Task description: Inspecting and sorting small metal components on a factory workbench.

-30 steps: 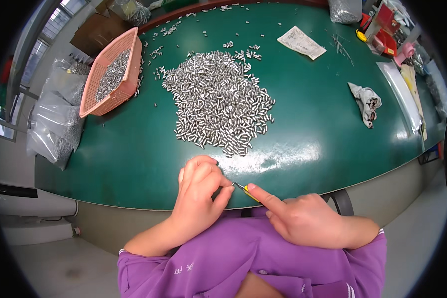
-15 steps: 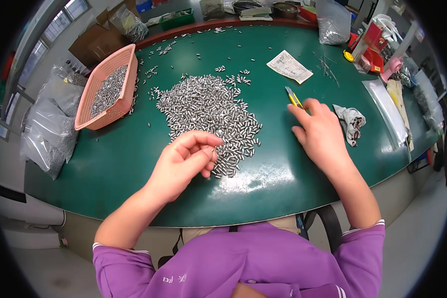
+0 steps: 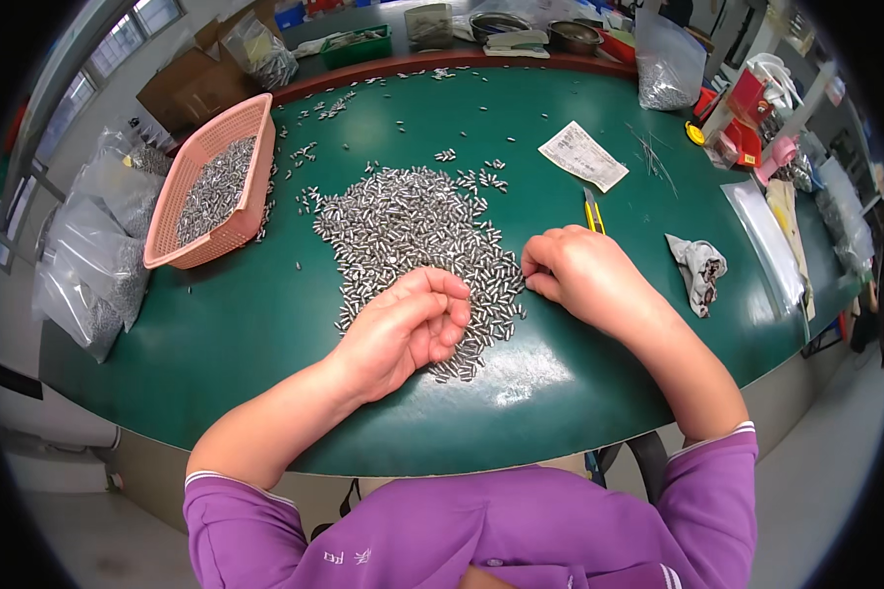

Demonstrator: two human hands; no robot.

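A broad heap of small, shiny metal cylinders (image 3: 403,211) lies on the green table in front of me. Over its near part is my left hand (image 3: 408,329), palm turned inward and fingers loosely curled apart from the thumb; I see nothing in it. My right hand (image 3: 584,275) is at the heap's right edge, thumb and forefinger brought together. Whatever lies between those fingertips is too small or hidden to make out. Just beyond the right hand rests a yellow utility knife (image 3: 593,212).
A pink basket (image 3: 253,201) holding more metal pieces stands left, beside filled plastic bags (image 3: 93,270). Loose pieces are scattered toward the back. On the right lie a printed paper slip (image 3: 583,157), thin wires (image 3: 651,157), a stained rag (image 3: 699,273) and clear plastic sleeves (image 3: 764,245).
My right hand has moved left and down from near the knife to the heap's edge, its fingers closing together. My left hand has shifted slightly right, its fingers loosened and palm more exposed.
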